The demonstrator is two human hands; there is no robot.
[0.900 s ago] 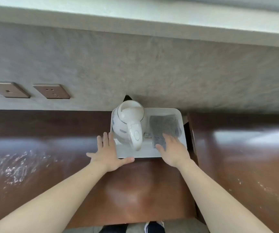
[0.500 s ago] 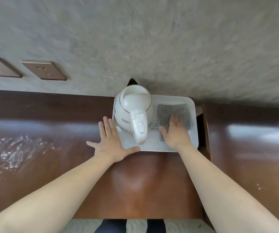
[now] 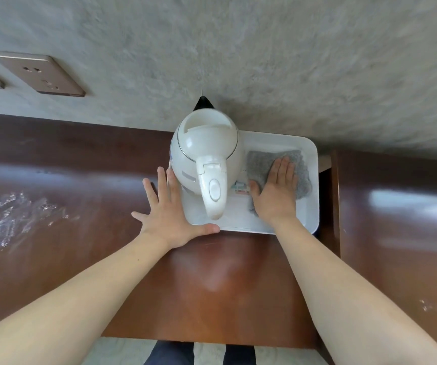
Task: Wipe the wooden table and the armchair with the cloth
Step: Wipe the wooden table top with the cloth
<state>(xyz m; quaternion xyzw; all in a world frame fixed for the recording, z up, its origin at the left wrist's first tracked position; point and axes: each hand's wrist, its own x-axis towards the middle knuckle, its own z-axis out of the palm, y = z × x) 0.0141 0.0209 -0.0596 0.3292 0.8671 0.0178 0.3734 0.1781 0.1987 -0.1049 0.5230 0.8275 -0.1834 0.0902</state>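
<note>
On the brown wooden table [image 3: 212, 280] by the grey wall [image 3: 264, 61], the right hand [image 3: 275, 196] presses flat on the cloth [image 3: 260, 164] in a white tray [image 3: 313, 180]; the left hand [image 3: 167, 214] rests spread, holding nothing

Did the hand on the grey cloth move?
Yes. The right hand slid farther onto the cloth, away from the tray's near edge, toward the wall.
</note>
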